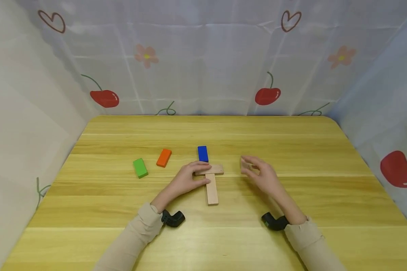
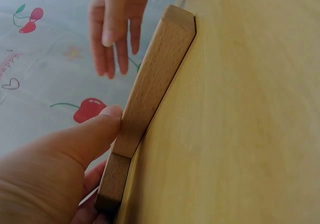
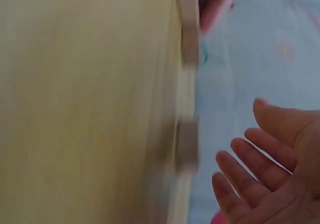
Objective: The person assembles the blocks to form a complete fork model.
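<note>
Two plain wooden blocks lie in a T on the table: the crosswise block and the lengthwise block, one end against its side. My left hand holds the T at its left side, fingers over the crosswise block and thumb against the lengthwise block. In the left wrist view, the thumb presses the long block near the joint. Right of the T lies another wooden block, partly hidden by my right hand. The right wrist view shows that hand's fingers extended and apart from the blurred block.
A blue block lies just behind the T. To the left are an orange block and a green block. A printed curtain hangs behind the wooden table.
</note>
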The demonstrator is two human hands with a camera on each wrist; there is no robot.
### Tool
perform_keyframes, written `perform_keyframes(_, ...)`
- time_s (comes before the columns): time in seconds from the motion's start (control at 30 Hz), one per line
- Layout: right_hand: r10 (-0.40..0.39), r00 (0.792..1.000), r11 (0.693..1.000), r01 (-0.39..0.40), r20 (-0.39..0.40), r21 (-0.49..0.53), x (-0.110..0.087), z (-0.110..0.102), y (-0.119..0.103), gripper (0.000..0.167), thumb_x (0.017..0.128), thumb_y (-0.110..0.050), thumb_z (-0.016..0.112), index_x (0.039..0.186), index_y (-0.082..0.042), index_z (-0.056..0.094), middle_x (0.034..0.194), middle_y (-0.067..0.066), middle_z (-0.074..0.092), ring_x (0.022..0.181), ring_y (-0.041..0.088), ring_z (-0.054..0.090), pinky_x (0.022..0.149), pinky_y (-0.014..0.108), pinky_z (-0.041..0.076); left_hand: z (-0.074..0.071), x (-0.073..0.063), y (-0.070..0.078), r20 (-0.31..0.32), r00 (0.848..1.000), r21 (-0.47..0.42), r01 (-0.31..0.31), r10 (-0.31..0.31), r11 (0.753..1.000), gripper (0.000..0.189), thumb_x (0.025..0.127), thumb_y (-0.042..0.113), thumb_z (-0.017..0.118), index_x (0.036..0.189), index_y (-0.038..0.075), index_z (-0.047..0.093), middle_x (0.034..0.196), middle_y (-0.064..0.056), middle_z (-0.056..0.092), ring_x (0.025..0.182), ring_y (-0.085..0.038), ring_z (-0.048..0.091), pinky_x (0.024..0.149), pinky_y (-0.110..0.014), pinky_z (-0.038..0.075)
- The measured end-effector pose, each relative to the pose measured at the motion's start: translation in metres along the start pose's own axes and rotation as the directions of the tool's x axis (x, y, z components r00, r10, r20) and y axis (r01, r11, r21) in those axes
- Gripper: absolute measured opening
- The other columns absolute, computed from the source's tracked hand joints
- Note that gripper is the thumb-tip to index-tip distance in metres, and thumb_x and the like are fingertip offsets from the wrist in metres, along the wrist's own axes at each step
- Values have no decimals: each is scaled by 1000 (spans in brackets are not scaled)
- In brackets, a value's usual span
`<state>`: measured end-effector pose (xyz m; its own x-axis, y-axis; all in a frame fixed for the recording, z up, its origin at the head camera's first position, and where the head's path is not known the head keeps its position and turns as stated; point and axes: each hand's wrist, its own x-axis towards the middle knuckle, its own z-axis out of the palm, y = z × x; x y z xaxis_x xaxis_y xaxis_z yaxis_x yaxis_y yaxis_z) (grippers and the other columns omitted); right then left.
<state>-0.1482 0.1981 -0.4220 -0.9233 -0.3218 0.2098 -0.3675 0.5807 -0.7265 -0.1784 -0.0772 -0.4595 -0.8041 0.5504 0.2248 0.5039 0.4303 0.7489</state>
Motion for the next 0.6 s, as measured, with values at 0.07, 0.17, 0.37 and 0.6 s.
perform_keyframes(0.07, 39, 999, 999, -38, 26, -13, 5, -11, 17, 52, 88, -7, 66, 135, 4, 46, 135, 22, 44, 123, 39, 41, 96, 53, 36, 1, 0, -1, 1, 1000, -7, 3, -3, 1000, 46, 82, 22, 75, 123, 6, 63, 127, -7, 56, 120, -25, 47, 99, -38, 36)
perform_keyframes(0.17, 68, 987, 997, -60, 145, -54, 8, -22, 36, 65, 89, -17, 67, 142, 4, 35, 143, 24, 32, 131, 41, 26, 102, 57, 25, 1, -1, -1, 12, 1000, -15, 5, -5, 1000, 46, 82, 23, 74, 124, 7, 63, 128, -7, 55, 120, -24, 47, 100, -37, 36)
perform_keyframes(0.37, 59, 972, 997, -47, 229, -59, 15, -25, 46, 70, 87, -23, 69, 141, 4, 35, 143, 25, 31, 133, 42, 21, 103, 58, 19, 2, -1, -1, 24, 1000, -28, 4, -4, 1000, 46, 83, 24, 73, 125, 8, 62, 129, -6, 54, 122, -24, 45, 100, -37, 35)
perform_keyframes(0.6, 64, 988, 998, -61, 137, -27, 14, -19, 40, 63, 82, -10, 73, 134, -1, 39, 130, 25, 45, 125, 40, 35, 101, 56, 25, -1, 1, -1, 28, 1000, -30, 7, -7, 1000, 46, 83, 22, 73, 125, 7, 62, 129, -7, 54, 122, -23, 45, 100, -36, 35)
